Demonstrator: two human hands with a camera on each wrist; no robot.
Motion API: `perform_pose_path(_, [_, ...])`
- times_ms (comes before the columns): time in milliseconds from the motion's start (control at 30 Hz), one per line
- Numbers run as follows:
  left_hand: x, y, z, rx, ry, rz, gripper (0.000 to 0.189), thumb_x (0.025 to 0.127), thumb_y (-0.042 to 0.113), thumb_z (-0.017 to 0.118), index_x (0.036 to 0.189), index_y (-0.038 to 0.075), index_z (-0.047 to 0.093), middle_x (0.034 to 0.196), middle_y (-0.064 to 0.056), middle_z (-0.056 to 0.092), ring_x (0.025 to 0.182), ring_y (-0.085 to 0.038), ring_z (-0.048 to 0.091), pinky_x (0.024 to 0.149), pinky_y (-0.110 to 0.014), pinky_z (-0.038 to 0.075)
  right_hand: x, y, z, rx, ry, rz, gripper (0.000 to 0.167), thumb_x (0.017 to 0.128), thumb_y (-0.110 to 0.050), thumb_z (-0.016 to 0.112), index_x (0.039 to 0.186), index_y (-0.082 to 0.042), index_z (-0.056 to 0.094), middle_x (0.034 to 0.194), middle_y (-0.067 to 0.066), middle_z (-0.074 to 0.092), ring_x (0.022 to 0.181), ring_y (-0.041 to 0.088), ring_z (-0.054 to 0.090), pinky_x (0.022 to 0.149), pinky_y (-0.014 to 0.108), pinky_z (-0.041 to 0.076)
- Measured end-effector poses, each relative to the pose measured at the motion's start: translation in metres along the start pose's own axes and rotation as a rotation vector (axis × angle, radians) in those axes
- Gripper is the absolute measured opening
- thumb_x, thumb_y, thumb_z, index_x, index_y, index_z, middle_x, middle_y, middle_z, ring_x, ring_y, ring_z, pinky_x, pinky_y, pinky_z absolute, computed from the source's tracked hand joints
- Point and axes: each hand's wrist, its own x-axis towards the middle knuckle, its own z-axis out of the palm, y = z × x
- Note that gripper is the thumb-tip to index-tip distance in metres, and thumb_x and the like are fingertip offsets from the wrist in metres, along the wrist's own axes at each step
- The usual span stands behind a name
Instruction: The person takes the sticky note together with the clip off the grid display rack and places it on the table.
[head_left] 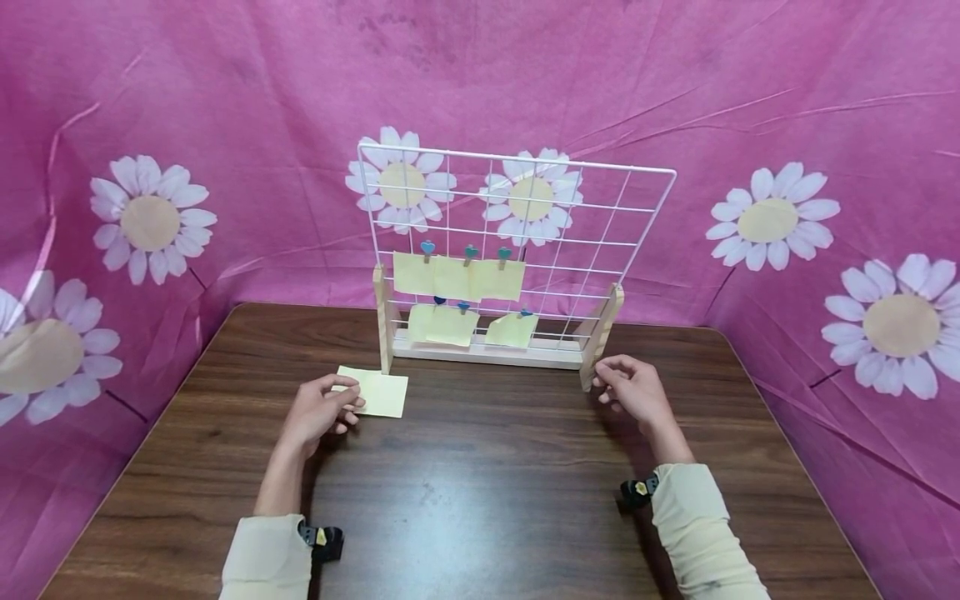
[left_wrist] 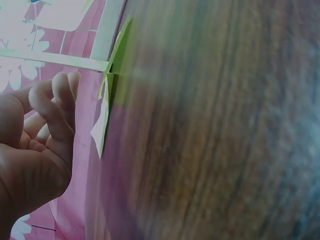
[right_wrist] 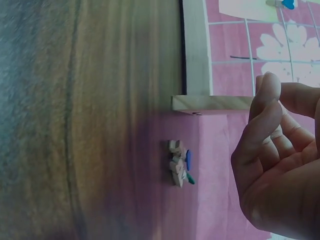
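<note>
My left hand [head_left: 322,411] hovers over two yellow paper notes [head_left: 386,396] on the table, its fingers loosely bent. In the left wrist view a gap shows between the fingertips and the notes [left_wrist: 114,65], whose edges curl up. My right hand [head_left: 633,390] is beside the right wooden foot [head_left: 602,337] of a white wire grid stand [head_left: 517,158]. Its fingers are bent, thumb and forefinger close together, with nothing visible between them. Below it, in the right wrist view, small wooden clips [right_wrist: 177,165] with blue and green tops lie on the table; the head view hides them.
Yellow notes hang on the grid in an upper row [head_left: 457,277] and a lower row [head_left: 444,325], held by heart-topped clips [head_left: 471,251]. The dark wooden table [head_left: 480,483] is enclosed by a pink cloth [head_left: 285,100] with white flowers.
</note>
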Motion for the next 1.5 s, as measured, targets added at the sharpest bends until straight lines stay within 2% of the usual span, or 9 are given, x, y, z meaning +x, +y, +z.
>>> perform_pose_path(133, [0.001,0.003,0.003,-0.041,-0.013,0.006,0.036,0.102,0.011,0.058,0.131,-0.012,0.053,0.092,-0.016,0.073,0.061,-0.012,0.066,0.053,-0.023,0.06,0.0,-0.004,0.002,-0.024,-0.008,-0.02,0.036,0.104,-0.022,0.06,0.125,0.007,0.058,0.089,0.01,0.073,0.059,0.007,0.063,0.052,0.025,0.055])
perform_pose_path(367, [0.003,0.006,0.009,-0.072,-0.021,0.051,0.033,0.103,0.007,0.058,0.128,-0.014,0.054,0.093,-0.02,0.072,0.066,-0.016,0.068,0.057,-0.027,0.063,0.003,-0.013,0.007,-0.009,-0.017,-0.073,0.034,0.103,-0.018,0.06,0.123,0.01,0.059,0.089,0.016,0.073,0.056,0.007,0.061,0.049,0.022,0.053])
perform_pose_path(567, [0.004,0.01,0.016,-0.083,-0.02,0.072,0.029,0.102,0.005,0.058,0.124,-0.014,0.056,0.094,-0.019,0.072,0.069,-0.015,0.069,0.058,-0.026,0.063,0.005,-0.021,0.01,-0.002,-0.03,-0.113,0.031,0.102,-0.018,0.063,0.118,0.008,0.061,0.085,0.008,0.073,0.058,0.009,0.063,0.049,0.022,0.053])
perform_pose_path(700, [0.006,0.012,0.019,-0.084,-0.024,0.085,0.03,0.102,0.007,0.059,0.124,-0.014,0.056,0.095,-0.02,0.071,0.07,-0.014,0.068,0.058,-0.026,0.063,0.005,-0.028,0.013,0.028,-0.052,-0.136,0.035,0.102,-0.021,0.064,0.121,0.008,0.06,0.083,0.002,0.072,0.057,0.009,0.063,0.048,0.023,0.053])
perform_pose_path(867, [0.008,0.014,0.023,-0.102,-0.037,0.092,0.031,0.102,0.006,0.058,0.126,-0.014,0.055,0.096,-0.02,0.071,0.07,-0.013,0.068,0.058,-0.025,0.063,0.005,-0.035,0.016,0.049,-0.067,-0.154,0.037,0.102,-0.021,0.063,0.126,0.007,0.058,0.078,-0.006,0.07,0.055,0.01,0.062,0.042,0.022,0.048])
perform_pose_path(1000, [0.009,0.016,0.026,-0.119,-0.04,0.1,0.031,0.102,0.005,0.058,0.127,-0.015,0.055,0.098,-0.022,0.07,0.072,-0.013,0.069,0.061,-0.026,0.064,0.004,-0.04,0.019,0.06,-0.069,-0.145,0.037,0.102,-0.022,0.063,0.125,0.007,0.059,0.079,-0.003,0.071,0.054,0.011,0.063,0.037,0.021,0.044])
perform_pose_path(1233, [0.01,0.021,0.032,-0.116,-0.05,0.152,0.033,0.102,0.004,0.057,0.127,-0.017,0.054,0.102,-0.024,0.07,0.081,-0.016,0.07,0.069,-0.031,0.066,0.004,-0.046,0.025,0.114,-0.059,-0.185,0.033,0.102,-0.016,0.063,0.12,0.011,0.059,0.083,0.009,0.072,0.056,0.011,0.062,0.048,0.028,0.06])
perform_pose_path(1500, [0.013,0.027,0.041,-0.12,-0.066,0.169,0.025,0.102,0.005,0.058,0.122,-0.011,0.059,0.104,-0.022,0.07,0.086,-0.018,0.071,0.072,-0.035,0.066,0.002,-0.05,0.033,0.115,-0.045,-0.205,0.028,0.102,-0.015,0.063,0.116,0.01,0.06,0.082,0.008,0.071,0.054,0.01,0.061,0.04,0.024,0.051])
